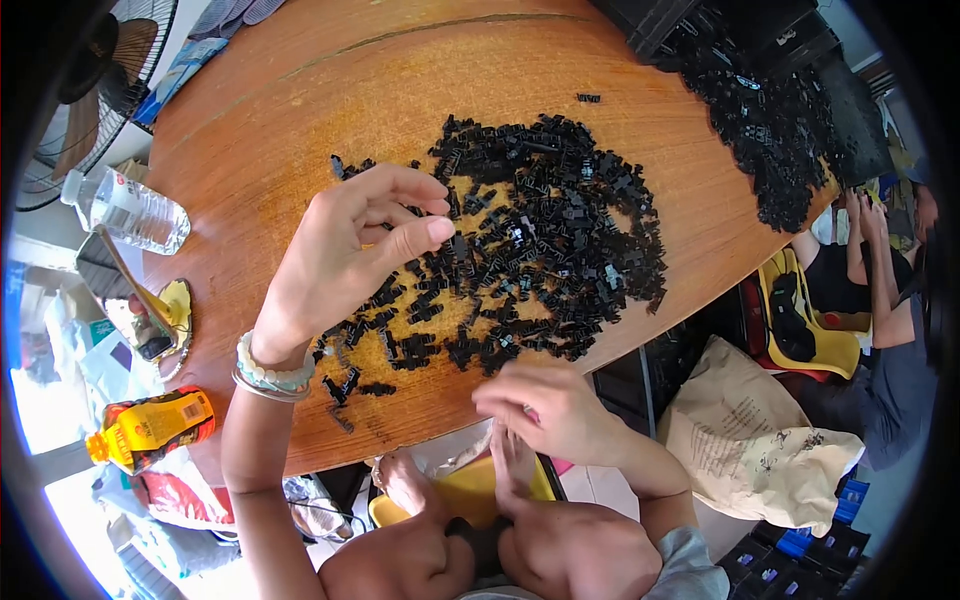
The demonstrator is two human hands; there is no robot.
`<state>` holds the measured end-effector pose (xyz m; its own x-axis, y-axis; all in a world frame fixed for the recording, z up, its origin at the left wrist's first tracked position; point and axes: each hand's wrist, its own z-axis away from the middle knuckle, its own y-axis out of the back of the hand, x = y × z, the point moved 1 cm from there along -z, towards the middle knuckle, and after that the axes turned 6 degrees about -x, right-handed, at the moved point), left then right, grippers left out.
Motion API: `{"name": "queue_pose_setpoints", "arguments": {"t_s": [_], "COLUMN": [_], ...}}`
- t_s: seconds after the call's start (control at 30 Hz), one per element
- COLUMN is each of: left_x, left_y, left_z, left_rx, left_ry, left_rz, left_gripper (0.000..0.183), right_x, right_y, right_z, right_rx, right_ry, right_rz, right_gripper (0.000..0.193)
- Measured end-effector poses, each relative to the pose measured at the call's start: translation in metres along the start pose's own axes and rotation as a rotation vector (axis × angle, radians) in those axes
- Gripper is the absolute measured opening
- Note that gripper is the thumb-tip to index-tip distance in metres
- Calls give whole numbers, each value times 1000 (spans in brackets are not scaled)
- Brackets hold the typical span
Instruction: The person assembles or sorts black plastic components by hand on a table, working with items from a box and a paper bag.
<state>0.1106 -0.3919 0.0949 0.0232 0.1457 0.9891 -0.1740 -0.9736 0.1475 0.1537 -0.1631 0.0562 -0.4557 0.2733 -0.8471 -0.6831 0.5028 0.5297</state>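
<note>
A loose pile of small black plastic parts [520, 235], clip-like in shape, is spread over the wooden table. Above its left side hovers my left hand [350, 240], with pale bracelets on the wrist. The thumb and fingertips of that hand come together in a pinch; whether a small black part sits between them is lost against the dark pile. My right hand [545, 405] is at the table's near edge, just below the pile. Its fingers are bent and smeared by motion, so what they hold, if anything, does not show.
A water bottle [130, 210] and an orange-labelled bottle [150, 430] are at the left, near a fan [110, 80]. More black parts [760, 130] heap at the far right. A paper sack [750, 430] stands right of my legs; another person [890, 290] sits beyond.
</note>
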Motion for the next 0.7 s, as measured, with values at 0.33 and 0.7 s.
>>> {"name": "queue_pose_setpoints", "arguments": {"t_s": [0.33,0.7], "left_x": [7,-13], "left_y": [-4,-1], "left_z": [-7,-36], "left_rx": [29,27], "left_ry": [-43,29], "left_rz": [45,15], "left_gripper": [23,18], "right_x": [2,14], "right_y": [-40,-20], "right_z": [-52,-35], "right_rx": [125,415], "right_ry": [185,68], "right_rz": [432,19], "right_gripper": [20,13]}}
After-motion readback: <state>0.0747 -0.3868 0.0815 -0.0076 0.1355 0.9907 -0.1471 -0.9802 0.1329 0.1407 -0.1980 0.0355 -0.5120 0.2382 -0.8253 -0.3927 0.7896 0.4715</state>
